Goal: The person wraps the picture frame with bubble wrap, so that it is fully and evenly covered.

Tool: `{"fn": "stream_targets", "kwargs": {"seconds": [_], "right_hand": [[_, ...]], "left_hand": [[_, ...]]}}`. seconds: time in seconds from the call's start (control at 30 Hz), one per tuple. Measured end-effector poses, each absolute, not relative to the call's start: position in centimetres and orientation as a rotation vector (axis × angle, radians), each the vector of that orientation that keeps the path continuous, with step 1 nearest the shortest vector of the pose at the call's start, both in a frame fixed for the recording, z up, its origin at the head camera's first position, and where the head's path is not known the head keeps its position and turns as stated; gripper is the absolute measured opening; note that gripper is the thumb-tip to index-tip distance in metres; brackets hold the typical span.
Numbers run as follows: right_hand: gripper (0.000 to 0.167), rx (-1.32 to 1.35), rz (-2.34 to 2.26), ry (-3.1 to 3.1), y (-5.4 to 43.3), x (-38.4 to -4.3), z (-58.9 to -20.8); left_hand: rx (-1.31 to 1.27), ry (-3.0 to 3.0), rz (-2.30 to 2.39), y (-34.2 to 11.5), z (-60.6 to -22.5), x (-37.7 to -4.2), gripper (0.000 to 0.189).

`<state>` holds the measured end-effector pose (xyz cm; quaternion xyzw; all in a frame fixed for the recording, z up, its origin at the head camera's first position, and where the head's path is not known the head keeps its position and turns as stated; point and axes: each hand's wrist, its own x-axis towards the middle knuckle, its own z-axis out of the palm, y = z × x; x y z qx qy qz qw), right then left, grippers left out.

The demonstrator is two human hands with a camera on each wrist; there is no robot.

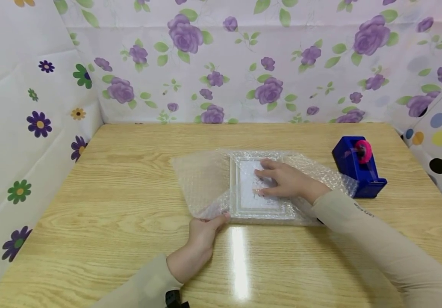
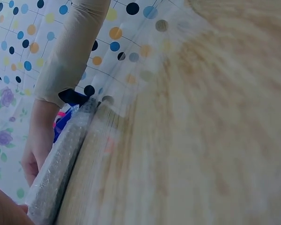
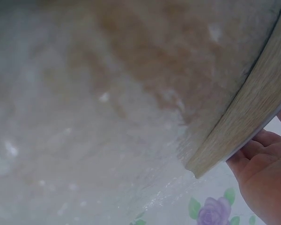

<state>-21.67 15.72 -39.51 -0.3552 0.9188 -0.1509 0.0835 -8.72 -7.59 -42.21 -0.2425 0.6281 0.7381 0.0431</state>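
Note:
A light-coloured picture frame (image 1: 234,188) with a white panel lies flat on the table, covered by clear bubble wrap (image 1: 205,175). The wrap spreads out past its left and right sides. At the near left corner my left hand (image 1: 198,241) pinches the wrap's edge, thumb on top; its other fingers are mostly hidden. My right hand (image 1: 286,179) rests on the wrapped front with its fingers spread. Seen low from the left wrist, the wrapped frame (image 2: 61,164) shows its thick near edge, with the right hand (image 2: 40,143) beyond it. Blurred wrap (image 3: 84,154) fills much of the right wrist view.
A blue tape dispenser (image 1: 369,182) with a pink-cored roll (image 1: 364,152) stands at the right, touching or very near the wrap's right end. The wooden table (image 1: 128,188) ends at a flowered back sheet (image 1: 221,77) and patterned side sheets.

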Motion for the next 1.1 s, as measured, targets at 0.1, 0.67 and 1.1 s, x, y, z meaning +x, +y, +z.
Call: {"fn": "stream_targets", "kwargs": {"seconds": [0.1,0.67,1.1], "right_hand": [[0.066,-1.06,-0.444,2.74,15.6,-21.7,-39.5],[0.067,-1.102,-0.409,2.748,15.8,-21.8,-39.6],[0.065,-1.132,-0.374,2.753,15.8,-21.7,-39.7]], "left_hand": [[-0.74,1.97,2.241,-7.7,-42.2,-8.7,0.047],[-0.174,2.482,2.037,-8.4,-42.6,-8.9,0.04],[0.283,2.547,1.826,-8.8,-41.6,-8.1,0.041]]}}
